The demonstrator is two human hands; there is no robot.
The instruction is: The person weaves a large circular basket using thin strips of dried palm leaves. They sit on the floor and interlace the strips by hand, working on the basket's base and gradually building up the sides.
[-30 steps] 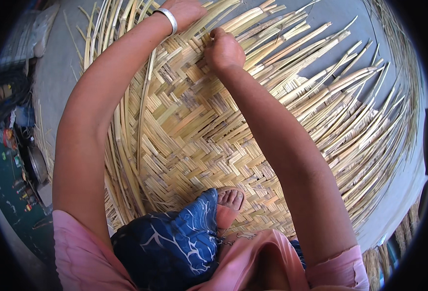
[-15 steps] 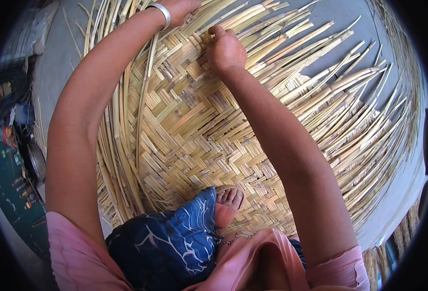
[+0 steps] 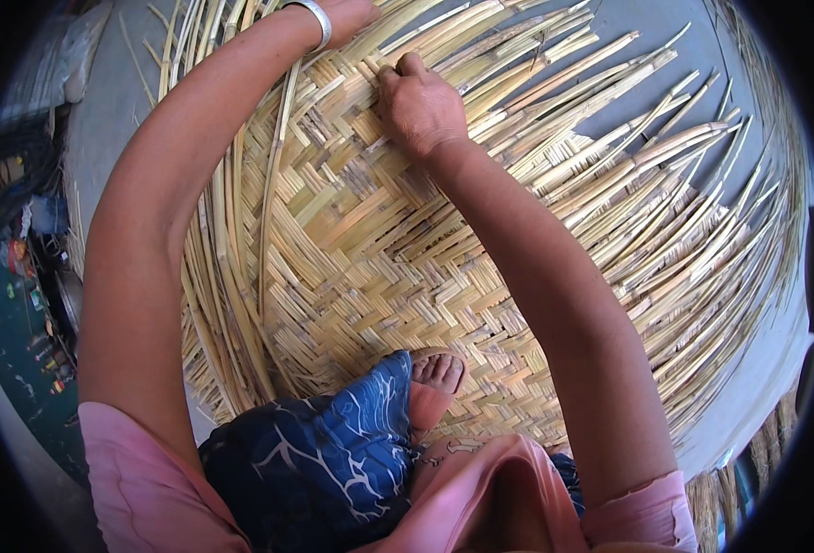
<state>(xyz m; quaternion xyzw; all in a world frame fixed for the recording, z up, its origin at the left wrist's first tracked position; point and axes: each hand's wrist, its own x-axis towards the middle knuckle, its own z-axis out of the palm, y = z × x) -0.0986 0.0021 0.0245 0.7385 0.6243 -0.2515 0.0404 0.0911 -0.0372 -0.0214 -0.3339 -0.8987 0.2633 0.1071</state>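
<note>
A large mat point(image 3: 370, 249) of flattened, split reeds, woven in a herringbone pattern, lies under both my arms. My right hand point(image 3: 422, 106) is closed at the far part of the weave, thumb and forefinger pinching a reed strip against the surface; its curled fingers hide most of that strip. Farther off and to the left, my left hand point(image 3: 344, 20), with a silver bangle point(image 3: 313, 20) at its wrist, rests over the strips at the picture's upper edge. Its fingers are partly cut off there. Loose reed ends point(image 3: 609, 83) fan out from the right side.
Long unwoven reeds point(image 3: 227, 230) run along the mat's left side. My sandalled foot point(image 3: 439, 370) stands on the weave, beside my blue patterned clothing point(image 3: 324, 452). Grey floor point(image 3: 642, 41) shows beyond the reed ends. Assorted clutter point(image 3: 43, 304) lies at far left, and fibre bundles point(image 3: 766, 447) at lower right.
My right hand has shifted slightly left and nearer, still closed on the weave. My left hand has moved a little up and right, so less of its fingers shows.
</note>
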